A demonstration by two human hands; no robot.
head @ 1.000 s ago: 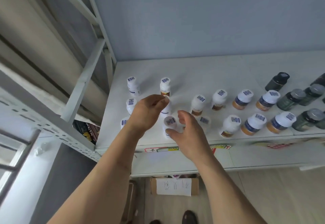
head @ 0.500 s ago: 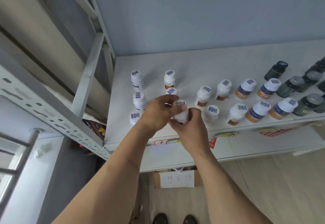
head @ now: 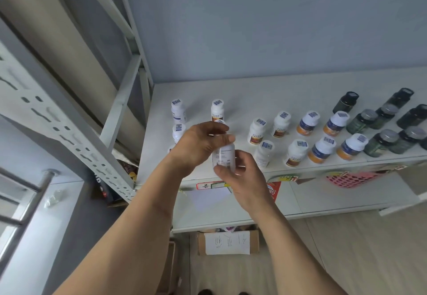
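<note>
Head view: gripping white bottle (head: 223, 156) with both hands, left hand (head: 198, 144) curled over cap end, right hand (head: 242, 179) pinching base. Held upright above front edge of shelf (head: 277, 93), among white-capped bottles (head: 297, 152); dark green bottles (head: 381, 143) far right.

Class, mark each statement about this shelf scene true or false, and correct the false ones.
1. The left hand and the right hand both hold one white bottle. True.
2. The dark green bottles stand at the left end of the shelf. False: they stand at its right end.
3. A cardboard box lies on the floor below the shelf. True.
4. The pink basket sits among the bottles on the shelf. False: it is below the shelf's front edge.
</note>
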